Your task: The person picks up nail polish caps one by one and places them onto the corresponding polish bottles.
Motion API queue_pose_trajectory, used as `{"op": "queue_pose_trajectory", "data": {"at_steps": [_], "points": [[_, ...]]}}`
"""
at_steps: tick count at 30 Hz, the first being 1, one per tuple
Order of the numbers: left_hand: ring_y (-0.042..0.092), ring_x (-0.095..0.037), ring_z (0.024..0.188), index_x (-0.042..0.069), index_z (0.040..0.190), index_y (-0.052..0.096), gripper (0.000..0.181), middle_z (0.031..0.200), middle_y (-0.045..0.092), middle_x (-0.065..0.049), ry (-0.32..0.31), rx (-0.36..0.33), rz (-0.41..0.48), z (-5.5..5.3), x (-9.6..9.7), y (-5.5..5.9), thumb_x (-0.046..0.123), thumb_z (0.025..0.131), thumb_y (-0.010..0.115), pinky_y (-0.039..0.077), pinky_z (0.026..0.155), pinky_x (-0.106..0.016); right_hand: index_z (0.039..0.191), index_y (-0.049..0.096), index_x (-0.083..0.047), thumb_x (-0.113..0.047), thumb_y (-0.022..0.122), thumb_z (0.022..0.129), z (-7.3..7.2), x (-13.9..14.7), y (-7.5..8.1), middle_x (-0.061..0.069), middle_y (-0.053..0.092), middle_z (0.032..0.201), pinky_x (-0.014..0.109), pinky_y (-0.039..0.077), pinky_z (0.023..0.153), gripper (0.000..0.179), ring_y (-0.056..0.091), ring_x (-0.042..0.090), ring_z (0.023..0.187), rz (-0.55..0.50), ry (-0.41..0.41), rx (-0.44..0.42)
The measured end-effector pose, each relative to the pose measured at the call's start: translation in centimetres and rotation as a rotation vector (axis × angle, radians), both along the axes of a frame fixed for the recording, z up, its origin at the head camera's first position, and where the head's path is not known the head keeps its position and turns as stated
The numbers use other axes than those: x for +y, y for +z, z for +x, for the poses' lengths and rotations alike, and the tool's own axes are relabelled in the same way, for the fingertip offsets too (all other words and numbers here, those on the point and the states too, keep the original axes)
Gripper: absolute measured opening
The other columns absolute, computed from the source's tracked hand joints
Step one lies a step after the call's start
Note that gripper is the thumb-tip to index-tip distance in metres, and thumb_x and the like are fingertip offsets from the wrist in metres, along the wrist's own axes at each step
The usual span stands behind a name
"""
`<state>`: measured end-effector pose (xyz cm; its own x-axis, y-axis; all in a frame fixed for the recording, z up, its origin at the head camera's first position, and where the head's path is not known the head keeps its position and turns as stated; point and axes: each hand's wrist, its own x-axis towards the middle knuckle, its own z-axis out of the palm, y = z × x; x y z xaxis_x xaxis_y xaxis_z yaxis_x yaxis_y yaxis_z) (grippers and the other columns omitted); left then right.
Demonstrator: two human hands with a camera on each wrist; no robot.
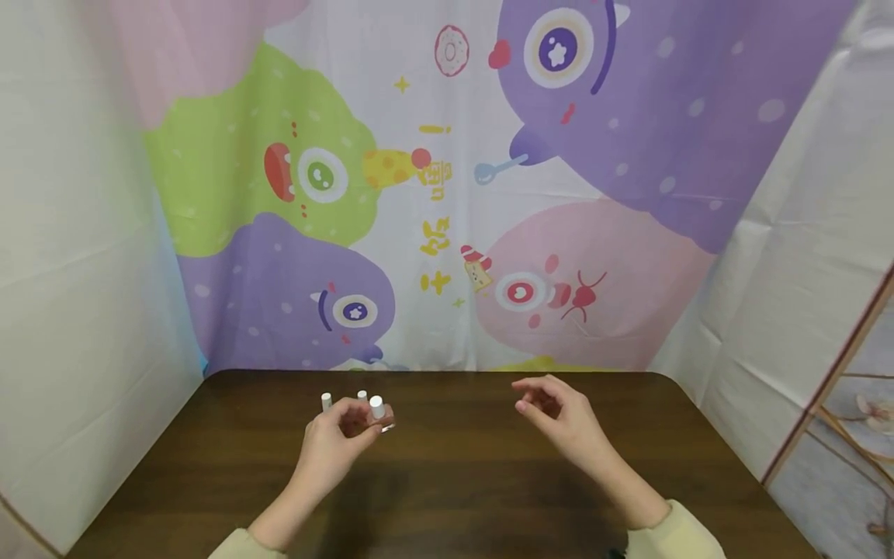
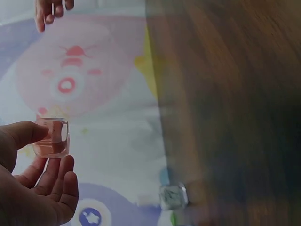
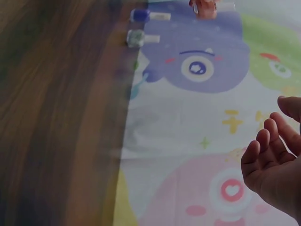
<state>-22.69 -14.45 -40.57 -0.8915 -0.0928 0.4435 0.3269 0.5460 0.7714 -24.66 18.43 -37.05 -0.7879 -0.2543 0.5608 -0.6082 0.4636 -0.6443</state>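
My left hand (image 1: 334,441) pinches a nail polish bottle (image 1: 380,417) between thumb and fingers, raised over the table. The bottle is square clear glass with pinkish-orange polish (image 2: 52,141) and a white cap. Past that hand, on the table, stand two more nail polish bottles with white caps, mostly hidden behind the fingers in the head view. In the right wrist view one is blue (image 3: 140,15) and the other greyish green (image 3: 136,38). Away to the right, my right hand (image 1: 563,411) hovers over the table, its fingers loosely bent with nothing in them.
The dark wooden table (image 1: 447,481) has its far edge against a hanging curtain (image 1: 454,334) printed with cartoon monsters. White cloth walls (image 1: 70,233) close in both sides. At the far right stands a brown frame (image 1: 831,380).
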Motion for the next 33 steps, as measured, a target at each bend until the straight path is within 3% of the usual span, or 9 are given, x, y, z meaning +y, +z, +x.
{"op": "queue_pose_trajectory", "data": {"at_steps": [10,21,33], "points": [[0.063,-0.012,0.07,0.007,0.085,0.066,0.02,0.078,0.067,-0.001,0.062,-0.057,-0.077,-1.8,-1.5,-2.1,0.009,0.072,0.08,0.05,0.065,-0.024,0.1,0.066,-0.014,-0.014,0.072,0.083,-1.6,0.9,-2.5,-0.003,0.059,0.083,0.021,0.046,0.059,0.018,0.053,0.005,0.069,0.017,-0.058,-0.01],[0.059,-0.012,0.067,0.004,0.078,0.062,0.019,0.072,0.065,-0.003,0.054,-0.152,-0.118,-3.9,-2.6,-5.2,0.005,0.07,0.08,0.047,0.061,-0.026,0.094,0.065,-0.015,-0.012,0.074,0.081,-2.9,1.1,-5.1,-0.005,0.058,0.082,0.022,0.046,0.057,0.016,0.051,0.004,0.067,0.054,-0.105,0.04],[0.056,-0.015,0.067,0.003,0.076,0.061,0.02,0.069,0.062,-0.002,0.08,-0.194,-0.18,-4.9,-3.5,-6.8,0.004,0.069,0.08,0.045,0.062,-0.029,0.093,0.066,-0.015,-0.013,0.074,0.08,-3.5,1.1,-7.1,-0.008,0.057,0.08,0.022,0.046,0.059,0.015,0.051,0.004,0.069,0.123,-0.138,-0.017]]}}
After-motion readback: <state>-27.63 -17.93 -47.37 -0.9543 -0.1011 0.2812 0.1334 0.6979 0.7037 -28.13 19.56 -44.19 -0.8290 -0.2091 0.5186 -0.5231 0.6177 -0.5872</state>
